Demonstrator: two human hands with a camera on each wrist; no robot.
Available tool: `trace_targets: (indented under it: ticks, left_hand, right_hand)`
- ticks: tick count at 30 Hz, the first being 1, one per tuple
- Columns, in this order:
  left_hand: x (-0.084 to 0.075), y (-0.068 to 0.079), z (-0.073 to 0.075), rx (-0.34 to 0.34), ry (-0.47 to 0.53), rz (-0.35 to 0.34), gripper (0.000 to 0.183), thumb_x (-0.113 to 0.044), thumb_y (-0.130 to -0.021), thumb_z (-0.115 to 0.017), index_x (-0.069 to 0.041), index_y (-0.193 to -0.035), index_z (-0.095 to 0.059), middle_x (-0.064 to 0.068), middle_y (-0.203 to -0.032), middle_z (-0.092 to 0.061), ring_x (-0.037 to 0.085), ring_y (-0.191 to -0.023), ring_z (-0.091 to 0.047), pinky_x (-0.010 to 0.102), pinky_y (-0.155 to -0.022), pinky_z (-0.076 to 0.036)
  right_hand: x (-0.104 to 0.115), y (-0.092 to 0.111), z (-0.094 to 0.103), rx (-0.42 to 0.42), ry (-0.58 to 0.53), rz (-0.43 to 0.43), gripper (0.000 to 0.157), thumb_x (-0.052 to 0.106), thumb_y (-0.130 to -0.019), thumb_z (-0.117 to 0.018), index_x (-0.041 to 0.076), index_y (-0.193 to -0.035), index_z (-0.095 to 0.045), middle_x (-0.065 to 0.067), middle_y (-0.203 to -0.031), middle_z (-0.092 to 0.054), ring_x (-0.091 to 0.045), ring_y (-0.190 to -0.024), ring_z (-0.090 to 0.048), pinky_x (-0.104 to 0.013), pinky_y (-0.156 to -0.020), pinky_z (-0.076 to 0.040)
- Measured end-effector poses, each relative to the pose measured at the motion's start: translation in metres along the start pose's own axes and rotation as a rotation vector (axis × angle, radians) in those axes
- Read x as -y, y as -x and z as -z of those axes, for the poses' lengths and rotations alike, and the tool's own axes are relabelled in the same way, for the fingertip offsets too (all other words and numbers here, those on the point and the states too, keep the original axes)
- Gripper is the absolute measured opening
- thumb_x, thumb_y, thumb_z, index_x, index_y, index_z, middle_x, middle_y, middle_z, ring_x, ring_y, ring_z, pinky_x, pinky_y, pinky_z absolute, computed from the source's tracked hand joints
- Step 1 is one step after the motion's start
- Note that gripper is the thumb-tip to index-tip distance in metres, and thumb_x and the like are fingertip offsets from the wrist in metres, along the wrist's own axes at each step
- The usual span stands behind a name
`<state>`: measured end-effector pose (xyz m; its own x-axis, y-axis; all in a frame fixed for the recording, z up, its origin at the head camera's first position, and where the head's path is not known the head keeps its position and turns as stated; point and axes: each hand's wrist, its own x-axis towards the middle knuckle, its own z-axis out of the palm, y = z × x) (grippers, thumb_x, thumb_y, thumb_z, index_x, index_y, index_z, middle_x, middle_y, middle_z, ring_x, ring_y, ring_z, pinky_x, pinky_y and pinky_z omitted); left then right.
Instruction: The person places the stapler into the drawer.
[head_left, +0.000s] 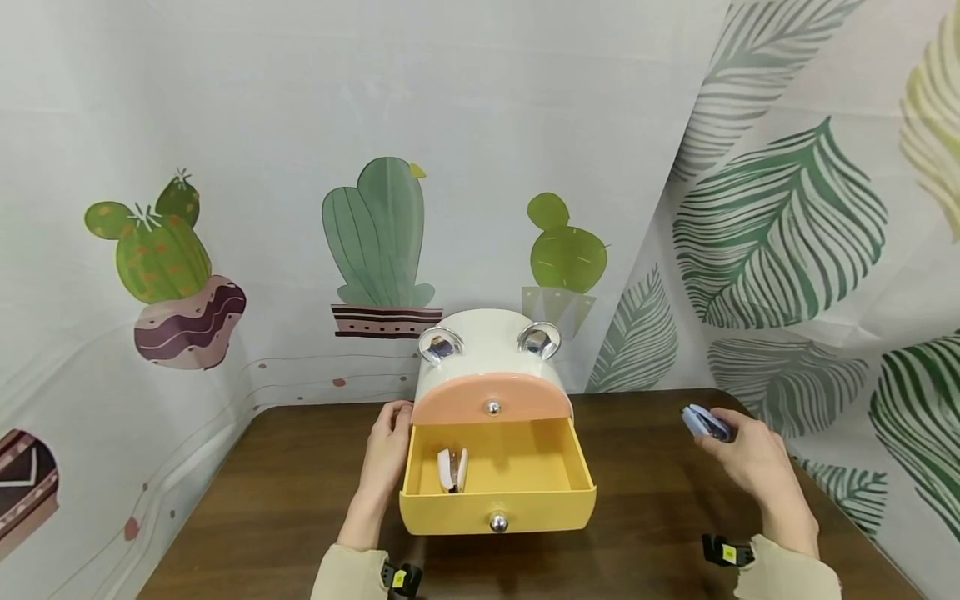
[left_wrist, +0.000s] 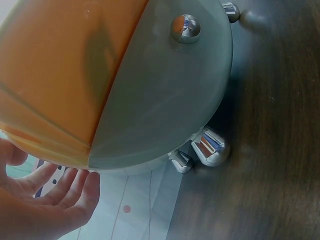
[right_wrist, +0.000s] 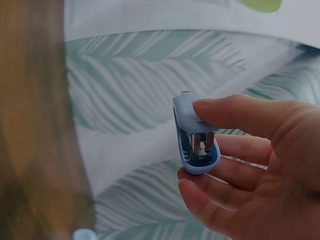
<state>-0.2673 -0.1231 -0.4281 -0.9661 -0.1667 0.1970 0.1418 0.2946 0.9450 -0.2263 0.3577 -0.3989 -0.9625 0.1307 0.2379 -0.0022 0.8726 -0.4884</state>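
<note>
In the head view, a frog-faced desktop box stands on the table with its lower yellow drawer pulled out. Inside the drawer, toward its left, lies a small white stapler-like item. My left hand rests against the box's left side; the left wrist view has its fingers extended along the edge of the box. Off to the right of the box, above the table, my right hand holds a light blue mini stapler between thumb and fingers, with its metal inside showing.
The brown wooden table runs up to a white backdrop cloth printed with cacti and leaves. An orange upper front with a round silver knob sits over the drawer. Another silver knob sticks out from the drawer's front.
</note>
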Motion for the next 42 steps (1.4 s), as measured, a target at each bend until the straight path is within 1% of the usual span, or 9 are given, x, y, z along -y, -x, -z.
trace_targets:
  ticks: [4, 9, 16, 21, 25, 29, 31, 36, 42]
  left_hand:
    - [0.001, -0.002, 0.000, -0.001, -0.003, 0.012, 0.040, -0.034, -0.106, -0.039, -0.005, -0.129, -0.053, 0.015, -0.121, -0.059, 0.028, -0.107, -0.055, 0.045, -0.090, -0.045]
    - [0.001, -0.002, 0.000, -0.001, -0.005, 0.015, 0.040, -0.034, -0.106, -0.039, -0.005, -0.130, -0.053, 0.016, -0.122, -0.059, 0.029, -0.108, -0.055, 0.046, -0.091, -0.045]
    - [0.000, -0.003, 0.001, 0.002, 0.012, 0.014, 0.040, -0.034, -0.106, -0.039, -0.005, -0.130, -0.053, 0.015, -0.122, -0.059, 0.029, -0.109, -0.055, 0.046, -0.092, -0.044]
    - [0.000, -0.002, 0.001, -0.004, 0.001, 0.004, 0.042, -0.035, -0.106, -0.039, -0.004, -0.130, -0.053, 0.015, -0.121, -0.059, 0.028, -0.108, -0.055, 0.046, -0.092, -0.044]
    - [0.000, -0.002, 0.000, -0.012, -0.014, -0.004, 0.041, -0.034, -0.106, -0.040, -0.003, -0.129, -0.054, 0.015, -0.119, -0.060, 0.028, -0.107, -0.055, 0.046, -0.091, -0.044]
    - [0.000, -0.001, -0.001, -0.019, -0.019, -0.014, 0.040, -0.032, -0.106, -0.040, -0.002, -0.128, -0.054, 0.015, -0.118, -0.061, 0.029, -0.107, -0.056, 0.046, -0.091, -0.044]
    - [0.000, 0.000, -0.001, -0.026, -0.021, -0.013, 0.040, -0.032, -0.106, -0.040, -0.003, -0.128, -0.055, 0.015, -0.118, -0.061, 0.029, -0.107, -0.056, 0.046, -0.091, -0.044]
    - [0.001, -0.001, 0.000, -0.034, -0.030, 0.007, 0.039, -0.034, -0.106, -0.040, -0.005, -0.127, -0.055, 0.014, -0.118, -0.061, 0.029, -0.107, -0.056, 0.046, -0.091, -0.044]
    - [-0.001, 0.001, 0.000, -0.022, -0.031, 0.002, 0.041, -0.036, -0.105, -0.040, -0.004, -0.127, -0.055, 0.015, -0.120, -0.061, 0.029, -0.106, -0.056, 0.047, -0.090, -0.045]
  right_hand:
    - [0.013, 0.004, 0.006, -0.044, 0.019, 0.042, 0.058, 0.028, -0.088, -0.071, -0.006, -0.131, -0.051, -0.035, -0.111, -0.059, -0.042, -0.086, -0.058, -0.049, -0.066, -0.044]
    - [0.033, 0.010, 0.011, -0.091, 0.008, 0.100, 0.057, 0.027, -0.087, -0.073, -0.004, -0.131, -0.053, -0.034, -0.115, -0.058, -0.043, -0.089, -0.058, -0.052, -0.069, -0.044]
    - [0.062, 0.017, 0.013, -0.172, -0.026, 0.234, 0.054, 0.019, -0.084, -0.077, -0.003, -0.129, -0.057, -0.029, -0.122, -0.058, -0.045, -0.097, -0.058, -0.057, -0.075, -0.043]
    - [0.081, 0.024, 0.011, -0.234, -0.045, 0.321, 0.054, 0.016, -0.079, -0.081, 0.000, -0.126, -0.060, -0.026, -0.121, -0.060, -0.046, -0.102, -0.057, -0.059, -0.079, -0.043]
    - [0.096, 0.031, 0.008, -0.253, -0.062, 0.383, 0.053, 0.017, -0.078, -0.083, 0.002, -0.125, -0.063, -0.024, -0.120, -0.062, -0.042, -0.098, -0.060, -0.057, -0.076, -0.045]
    - [0.112, 0.036, 0.004, -0.275, -0.081, 0.477, 0.051, 0.014, -0.076, -0.084, 0.003, -0.122, -0.065, -0.016, -0.117, -0.065, -0.033, -0.095, -0.063, -0.050, -0.074, -0.050]
    - [0.120, 0.038, 0.001, -0.287, -0.089, 0.526, 0.050, 0.012, -0.074, -0.084, 0.003, -0.121, -0.066, -0.012, -0.115, -0.066, -0.030, -0.097, -0.064, -0.047, -0.077, -0.050]
    - [0.138, 0.042, -0.011, -0.267, -0.111, 0.606, 0.050, 0.011, -0.072, -0.085, 0.004, -0.119, -0.068, -0.007, -0.114, -0.067, -0.026, -0.103, -0.063, -0.045, -0.083, -0.049]
    - [0.156, 0.044, -0.028, -0.164, -0.155, 0.691, 0.049, 0.012, -0.074, -0.086, 0.006, -0.119, -0.068, -0.002, -0.116, -0.066, -0.018, -0.104, -0.061, -0.041, -0.084, -0.051]
